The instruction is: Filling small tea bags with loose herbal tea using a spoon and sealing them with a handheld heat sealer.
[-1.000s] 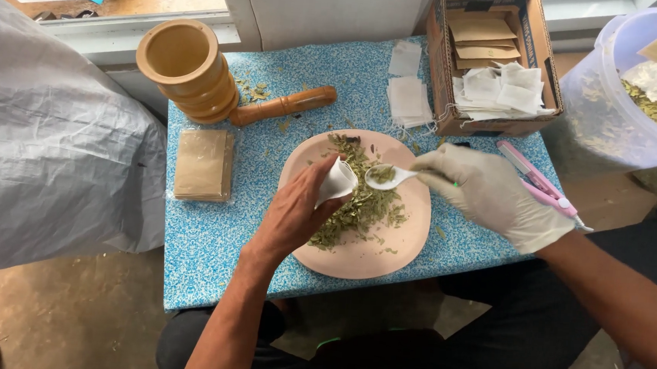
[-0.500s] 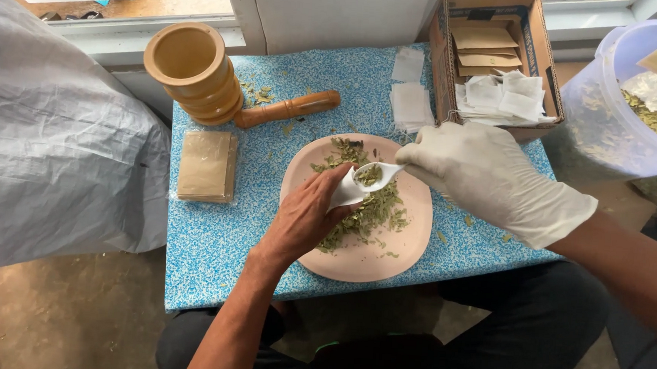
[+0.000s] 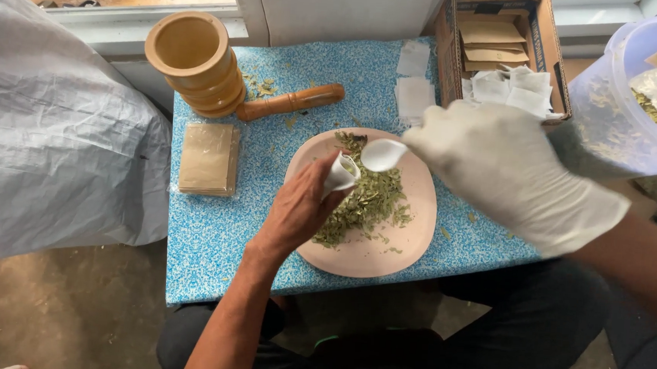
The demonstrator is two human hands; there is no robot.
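Head view: sachet (image 3: 341, 171) in left hand (image 3: 296, 209), spoon (image 3: 383, 154) beside.

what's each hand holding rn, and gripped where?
Left hand pinches a small white paper bag by its lower end, mouth up. Gloved right hand holds a white spoon by the handle, bowl over the plate.

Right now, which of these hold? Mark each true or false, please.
1. The left hand holds a small white bag over the plate. True.
2. The right hand is bare. False: it wears a white glove and holds a white spoon.
3. Dried leaves lie on the plate. True.
4. The pestle stands inside the mortar. False: it lies on the table beside it.
5. The cardboard box is empty. False: it holds paper bags.
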